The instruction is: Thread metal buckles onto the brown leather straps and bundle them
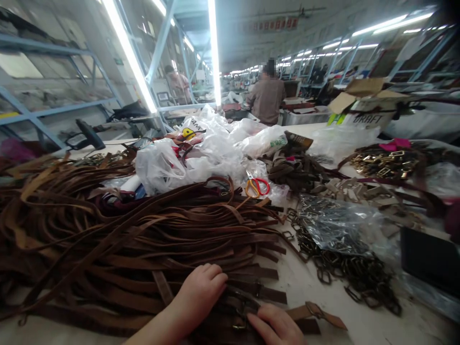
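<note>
Long brown leather straps (154, 239) lie in a thick pile across the table. My left hand (201, 294) is closed over a dark strap at the pile's near right, fingers curled down. My right hand (276, 326) is low in view, with bent fingers on the strap beside a small metal buckle (239, 327); its thumb is mostly hidden. Another strap end with a metal loop (316, 310) sticks out to the right of my right hand. Dark metal rings (359, 273) are heaped further right.
Scissors (257, 186) with red and yellow handles lie behind the straps, near white plastic bags (204, 153). Brass-coloured buckles (388, 163), a clear bag of metal parts (338, 225) and a black tray-like object (431, 261) are on the right. A person (268, 96) stands beyond the table.
</note>
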Demonstrator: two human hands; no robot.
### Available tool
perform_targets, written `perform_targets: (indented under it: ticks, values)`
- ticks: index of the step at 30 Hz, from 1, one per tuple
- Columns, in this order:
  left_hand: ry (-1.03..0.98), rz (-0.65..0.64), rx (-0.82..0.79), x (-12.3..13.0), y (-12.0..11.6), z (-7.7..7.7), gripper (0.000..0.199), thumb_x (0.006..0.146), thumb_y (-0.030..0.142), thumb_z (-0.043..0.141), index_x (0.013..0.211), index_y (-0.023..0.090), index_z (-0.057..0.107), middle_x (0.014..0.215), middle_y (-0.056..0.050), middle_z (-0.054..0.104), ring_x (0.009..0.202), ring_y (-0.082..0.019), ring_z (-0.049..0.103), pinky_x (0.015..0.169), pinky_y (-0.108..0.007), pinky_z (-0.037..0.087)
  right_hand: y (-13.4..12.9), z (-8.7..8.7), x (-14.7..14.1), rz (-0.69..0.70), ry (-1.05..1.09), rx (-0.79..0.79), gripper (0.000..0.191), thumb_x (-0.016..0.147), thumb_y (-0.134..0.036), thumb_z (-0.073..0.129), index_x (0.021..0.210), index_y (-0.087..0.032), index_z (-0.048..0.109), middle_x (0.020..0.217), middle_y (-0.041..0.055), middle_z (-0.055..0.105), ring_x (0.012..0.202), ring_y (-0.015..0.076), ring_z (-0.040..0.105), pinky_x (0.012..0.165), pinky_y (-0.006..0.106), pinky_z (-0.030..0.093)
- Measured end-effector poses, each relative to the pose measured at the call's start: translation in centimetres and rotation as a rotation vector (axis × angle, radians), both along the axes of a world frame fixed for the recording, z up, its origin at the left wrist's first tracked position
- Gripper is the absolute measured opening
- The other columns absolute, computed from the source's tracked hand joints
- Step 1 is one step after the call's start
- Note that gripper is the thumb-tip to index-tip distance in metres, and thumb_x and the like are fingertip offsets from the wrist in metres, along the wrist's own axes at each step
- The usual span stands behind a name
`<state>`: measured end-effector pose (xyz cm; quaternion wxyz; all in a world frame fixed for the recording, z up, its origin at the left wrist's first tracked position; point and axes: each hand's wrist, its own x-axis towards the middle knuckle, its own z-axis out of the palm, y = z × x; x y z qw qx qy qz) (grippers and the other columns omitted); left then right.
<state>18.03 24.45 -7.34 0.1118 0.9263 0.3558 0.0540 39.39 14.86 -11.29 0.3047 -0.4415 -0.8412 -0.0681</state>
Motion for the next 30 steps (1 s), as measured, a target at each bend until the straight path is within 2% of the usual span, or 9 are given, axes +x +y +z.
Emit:
perform_targets:
  ticks: [3, 7, 9, 15, 19, 23, 25, 27, 30]
  values:
    - [0.049, 0.050, -0.053, 0.1, -1.0, -0.4, 0.003, 0.081, 0.022, 0.054, 0.081, 0.022, 0.058, 0.081, 0.001, 0.058, 0.077, -0.016, 0.053, 0.069, -0.027, 0.041, -0.4, 0.8, -0.4, -0.008, 0.022, 0.002, 0.028, 0.077, -0.038, 0.051, 0.093, -0.018, 0.060, 0.073, 0.0046, 0.066, 0.067, 0.0156, 0.062, 0.062, 0.025, 0.051]
    - [0.109, -0.043, -0.092, -1.4, -3.1, -0.5, 0.006, 0.079, 0.024, 0.057, 0.074, 0.021, 0.057, 0.077, 0.002, 0.058, 0.072, -0.015, 0.053, 0.064, -0.024, 0.041, -0.5, 0.9, -0.9, -0.074, -0.051, -0.010, 0.055, 0.068, -0.052, 0.055, 0.109, -0.015, 0.053, 0.098, 0.0120, 0.065, 0.092, 0.0254, 0.058, 0.079, 0.037, 0.046]
    - [0.112, -0.066, -0.098, -2.0, -3.6, -0.2, 0.006, 0.079, 0.024, 0.057, 0.074, 0.021, 0.058, 0.078, 0.002, 0.059, 0.072, -0.014, 0.053, 0.064, -0.024, 0.041, -0.6, 0.6, -1.0, -0.048, -0.067, -0.066, 0.063, 0.068, -0.056, 0.053, 0.115, -0.015, 0.050, 0.104, 0.0124, 0.063, 0.096, 0.0267, 0.056, 0.085, 0.040, 0.042]
    - [0.072, 0.032, -0.011, -0.1, -1.7, 0.7, 0.010, 0.083, 0.020, 0.051, 0.090, 0.022, 0.057, 0.086, -0.001, 0.060, 0.080, -0.018, 0.055, 0.071, -0.029, 0.043, -1.0, -0.1, -1.5, -0.017, 0.030, -0.247, 0.043, 0.069, -0.044, 0.057, 0.103, -0.016, 0.057, 0.095, 0.0106, 0.065, 0.087, 0.0229, 0.059, 0.076, 0.033, 0.047]
    - [0.081, 0.074, 0.092, 1.2, -0.3, 0.1, 0.018, 0.083, 0.014, 0.047, 0.099, 0.017, 0.054, 0.102, -0.007, 0.057, 0.090, -0.021, 0.053, 0.078, -0.033, 0.043, -1.3, -0.3, -1.6, -0.016, -0.009, -0.215, 0.043, 0.070, -0.045, 0.057, 0.102, -0.016, 0.057, 0.093, 0.0107, 0.065, 0.084, 0.0217, 0.061, 0.072, 0.030, 0.049]
    - [0.156, 0.134, 0.124, 0.9, 0.2, -0.3, 0.018, 0.082, 0.011, 0.044, 0.095, 0.017, 0.054, 0.095, -0.008, 0.056, 0.086, -0.023, 0.052, 0.074, -0.036, 0.042, -1.4, -0.2, -1.2, -0.059, -0.030, -0.161, 0.054, 0.069, -0.050, 0.057, 0.111, -0.017, 0.053, 0.110, 0.0142, 0.060, 0.094, 0.0251, 0.059, 0.075, 0.033, 0.049]
    - [0.185, 0.151, 0.120, 0.8, 0.4, -0.2, 0.018, 0.082, 0.010, 0.043, 0.094, 0.016, 0.053, 0.090, -0.007, 0.057, 0.085, -0.023, 0.052, 0.073, -0.037, 0.042, -1.1, 0.3, -0.8, -0.104, 0.003, -0.197, 0.054, 0.070, -0.051, 0.054, 0.114, -0.018, 0.052, 0.117, 0.0141, 0.056, 0.102, 0.0274, 0.055, 0.080, 0.037, 0.047]
    - [0.196, 0.157, 0.109, 0.9, 0.7, 0.1, 0.017, 0.082, 0.011, 0.042, 0.092, 0.016, 0.054, 0.088, -0.007, 0.057, 0.085, -0.023, 0.052, 0.074, -0.037, 0.041, -0.4, 1.2, -0.5, -0.208, 0.067, -0.298, 0.045, 0.077, -0.047, 0.048, 0.112, -0.019, 0.053, 0.118, 0.0129, 0.056, 0.106, 0.0269, 0.053, 0.085, 0.040, 0.044]
    - [0.201, 0.163, 0.047, 1.8, 1.0, 0.6, 0.014, 0.080, 0.014, 0.044, 0.086, 0.017, 0.056, 0.089, -0.007, 0.057, 0.087, -0.024, 0.052, 0.075, -0.036, 0.041, 0.7, 2.7, -0.5, -0.353, 0.152, -0.511, 0.032, 0.085, -0.038, 0.038, 0.101, -0.019, 0.058, 0.104, 0.0098, 0.062, 0.097, 0.0226, 0.056, 0.083, 0.038, 0.044]
